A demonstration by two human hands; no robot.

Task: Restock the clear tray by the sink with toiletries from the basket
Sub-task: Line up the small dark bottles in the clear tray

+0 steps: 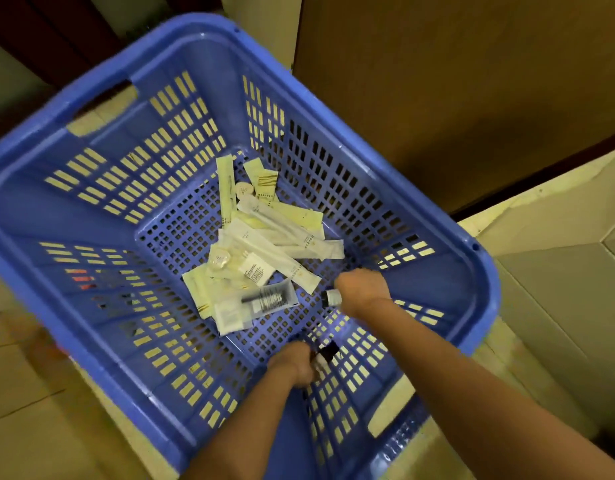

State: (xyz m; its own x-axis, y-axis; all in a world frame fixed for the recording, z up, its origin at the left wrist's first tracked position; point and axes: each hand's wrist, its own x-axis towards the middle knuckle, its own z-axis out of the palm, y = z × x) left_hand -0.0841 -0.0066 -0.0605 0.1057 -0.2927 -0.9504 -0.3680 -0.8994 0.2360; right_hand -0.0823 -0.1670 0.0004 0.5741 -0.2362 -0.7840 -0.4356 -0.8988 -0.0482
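A big blue plastic basket (pixel 91 209) sits on the tiled floor below me, with both my arms reaching into it. A heap of white and pale yellow toiletry sachets (pixel 264 237) and a dark-printed tube (pixel 269 299) lies on its bottom. My right hand (pixel 363 287) grips a small bottle with a white cap (pixel 332 297) near the heap's right end. My left hand (pixel 294 363) holds a small dark bottle with a white cap (pixel 326 355) close to the basket's near wall. The clear tray and the sink are out of view.
A brown wall or cabinet face (pixel 455 81) rises behind the basket at the upper right. Pale floor tiles (pixel 558 289) lie to the right, and beige floor (pixel 29 410) spreads at the lower left.
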